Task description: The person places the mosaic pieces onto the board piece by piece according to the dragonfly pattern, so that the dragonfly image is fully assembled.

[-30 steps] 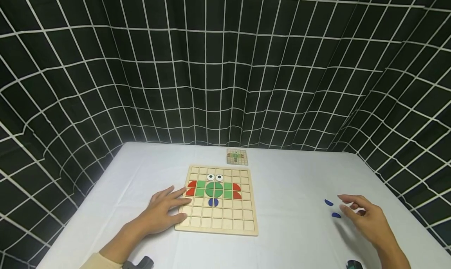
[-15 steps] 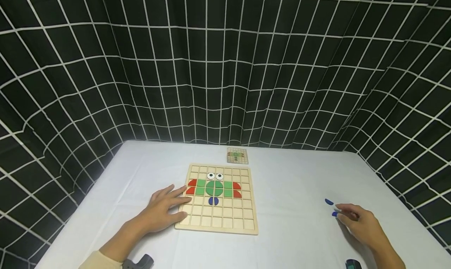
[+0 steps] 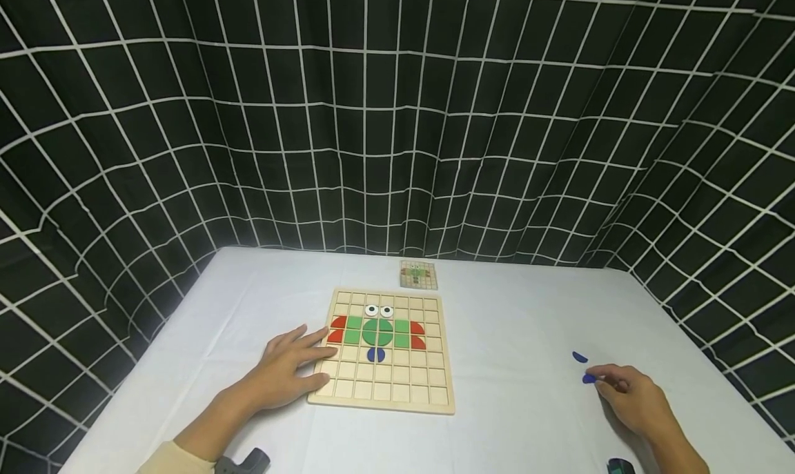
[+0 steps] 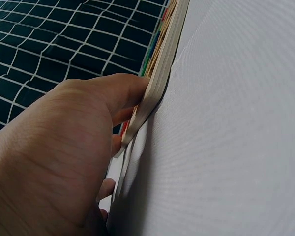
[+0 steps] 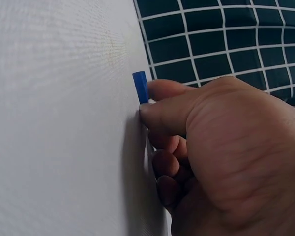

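A wooden grid board lies on the white table. Its cells hold green, red and blue flat pieces and two round eye pieces. My left hand rests along the board's left edge, fingers spread and lightly bent over the rim. Over at the right, the thumb and index finger of my right hand pinch a blue half-round piece at the tabletop. The right wrist view shows that blue piece edge-on, sticking out past the thumb. A second blue half-round piece lies just beyond it, untouched.
Behind the board lies a small pattern card with a similar picture. A black curtain with white grid lines surrounds the table's back and sides. White cloth stretches between the board and the right-hand pieces.
My right hand has come down and left onto the nearer blue piece and now pinches it, with the piece shifted slightly. My left hand stays on the board's edge.
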A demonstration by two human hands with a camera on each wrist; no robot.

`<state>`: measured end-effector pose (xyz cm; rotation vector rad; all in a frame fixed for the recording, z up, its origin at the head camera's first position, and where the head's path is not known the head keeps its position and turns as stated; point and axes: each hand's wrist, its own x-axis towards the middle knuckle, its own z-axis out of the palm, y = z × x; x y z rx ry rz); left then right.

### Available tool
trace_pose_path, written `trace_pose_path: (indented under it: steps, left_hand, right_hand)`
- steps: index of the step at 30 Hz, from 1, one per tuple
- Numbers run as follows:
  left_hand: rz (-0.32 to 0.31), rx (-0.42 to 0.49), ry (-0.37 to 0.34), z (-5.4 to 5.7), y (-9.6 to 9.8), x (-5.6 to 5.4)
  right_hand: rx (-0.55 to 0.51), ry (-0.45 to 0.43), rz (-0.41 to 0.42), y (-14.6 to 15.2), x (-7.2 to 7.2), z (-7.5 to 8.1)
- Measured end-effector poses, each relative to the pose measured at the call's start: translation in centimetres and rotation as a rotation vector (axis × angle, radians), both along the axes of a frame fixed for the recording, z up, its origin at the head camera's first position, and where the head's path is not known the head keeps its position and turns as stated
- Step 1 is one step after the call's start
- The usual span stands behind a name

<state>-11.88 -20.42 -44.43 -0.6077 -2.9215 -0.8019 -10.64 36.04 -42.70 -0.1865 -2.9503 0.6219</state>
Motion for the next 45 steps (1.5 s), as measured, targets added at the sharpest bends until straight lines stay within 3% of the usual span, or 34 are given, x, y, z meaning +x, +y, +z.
trace_pose_path:
  steps: [9,20,33,38,45]
  left_hand:
    - [0.003,0.002,0.000,0.1,0.1,0.0]
    - [0.002,-0.002,0.017,0.0,0.0,0.1]
    - [0.005,0.000,0.007,0.1,0.0,0.2]
    - [0.007,0.006,0.004,0.0,-0.1,0.0]
    - [0.010,0.005,-0.006,-0.1,-0.1,0.0]
  right_hand:
    - [-0.009,-0.013,-0.085,-0.1,-0.2,-0.2]
    - [-0.004,-0.061,-0.053,-0.3,0.1,0.0]
    - [-0.011,-0.079,-0.100,-0.7,-0.3,0.1]
    - [-0.020,-0.007,-0.074,-1.2,-0.1,0.5]
    - [-0.002,0.190,-0.011,-3.1,0.7,2.7]
